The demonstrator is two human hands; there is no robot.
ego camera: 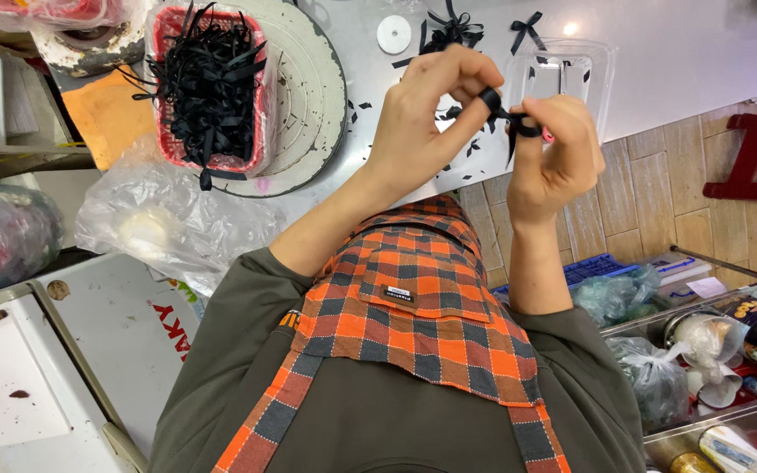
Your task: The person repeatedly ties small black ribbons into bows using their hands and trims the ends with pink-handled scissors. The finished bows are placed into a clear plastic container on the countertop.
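My left hand point(427, 118) and my right hand point(554, 162) are raised together above a grey table point(676, 52). A short black ribbon point(510, 118) runs between them. It loops round my left forefinger and round a finger of my right hand, and a loose end hangs down between the hands. Both hands have their fingers curled on the ribbon. My orange and black checked apron point(413, 324) fills the lower middle of the view.
A red basket point(166, 26) full of black ribbon strips stands on a round white turntable point(313, 88) at upper left. Tied black bows point(450, 31) point(527, 26), a white disc point(393, 33) and a clear plastic tray point(602, 66) lie on the table. A crumpled plastic bag point(168, 219) lies left; a red stool point(755, 158) and bins of bottles point(746, 350) are on the right.
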